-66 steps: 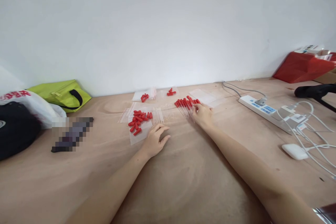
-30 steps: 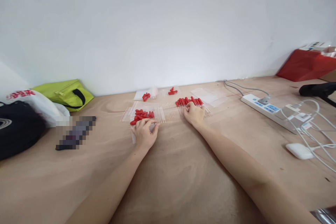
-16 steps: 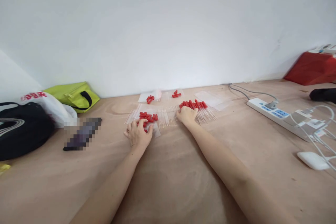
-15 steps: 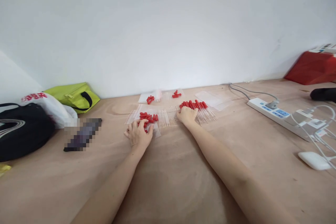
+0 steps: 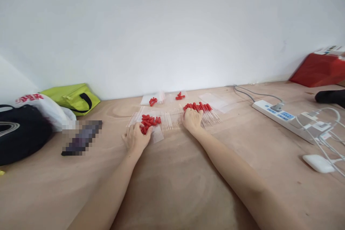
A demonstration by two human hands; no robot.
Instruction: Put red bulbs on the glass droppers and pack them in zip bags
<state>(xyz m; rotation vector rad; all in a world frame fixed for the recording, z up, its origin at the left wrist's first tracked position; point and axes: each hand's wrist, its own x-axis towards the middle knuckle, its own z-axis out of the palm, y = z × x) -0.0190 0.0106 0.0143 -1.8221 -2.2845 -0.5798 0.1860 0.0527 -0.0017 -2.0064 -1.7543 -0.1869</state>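
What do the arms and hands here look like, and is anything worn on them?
They are human, with no cables attached. The left hand and right hand wear no gloves, and no watch or bracelet shows. The left forearm and right forearm are bare, with no sleeves in view.

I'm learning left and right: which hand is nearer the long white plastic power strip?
Right: the right hand is left of the power strip; the left hand is farther left.
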